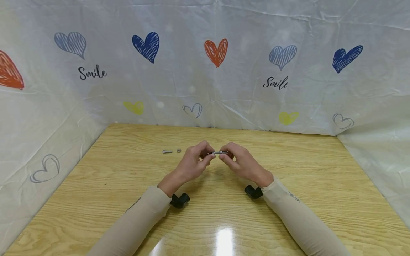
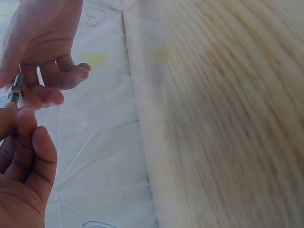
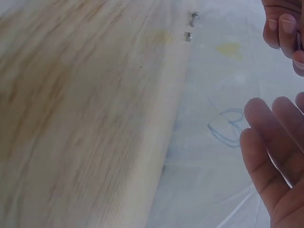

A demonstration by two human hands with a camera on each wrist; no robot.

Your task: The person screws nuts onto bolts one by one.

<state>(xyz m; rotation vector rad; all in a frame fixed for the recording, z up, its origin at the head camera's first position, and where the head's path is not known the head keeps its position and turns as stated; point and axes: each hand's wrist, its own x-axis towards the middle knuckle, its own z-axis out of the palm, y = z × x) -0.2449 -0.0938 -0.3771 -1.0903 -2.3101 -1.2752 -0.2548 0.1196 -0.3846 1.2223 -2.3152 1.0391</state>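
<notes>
A metal bolt (image 1: 216,153) lies level between the two hands, above the table. My left hand (image 1: 192,161) pinches it at one end between thumb and fingers, and its head is hidden there. A hex nut (image 1: 221,152) sits on the threaded shaft, with thread showing on both sides of the nut (image 2: 15,90) in the left wrist view. My right hand (image 1: 241,161) has thumb and index finger at the nut, pinching it from either side. Its other fingers (image 3: 259,166) are spread loosely in the right wrist view.
A second bolt (image 1: 167,152) and a small loose nut (image 1: 179,150) lie on the wood-grain table (image 1: 128,199), left of the left hand. A white cloth (image 1: 179,81) printed with hearts hangs behind and at the sides. Dark wrist mounts (image 1: 180,201) sit below both wrists.
</notes>
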